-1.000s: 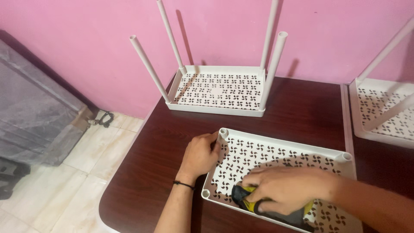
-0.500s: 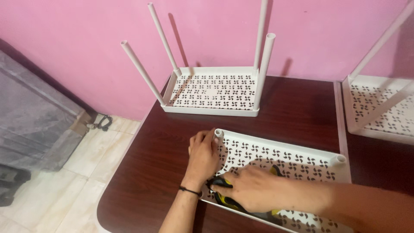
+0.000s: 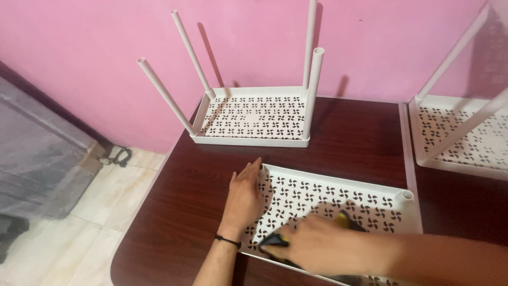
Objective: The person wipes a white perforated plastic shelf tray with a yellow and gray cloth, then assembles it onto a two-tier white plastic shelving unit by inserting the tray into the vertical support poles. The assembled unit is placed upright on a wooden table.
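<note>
Two hands on a white perforated plastic shelf tray [image 3: 338, 198] atop a dark wooden worktop [image 3: 180, 212], left hand [image 3: 244, 197] flat, grip released, right hand [image 3: 317, 248] grasping a black-and-yellow tool [image 3: 275, 241].

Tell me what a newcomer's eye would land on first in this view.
Probably the white perforated shelf tray with four poles standing up at the far side of the dark wooden table, against the pink wall. Next, the near tray, where the left hand rests on its left end and the right hand covers a black-and-yellow tool.
</note>
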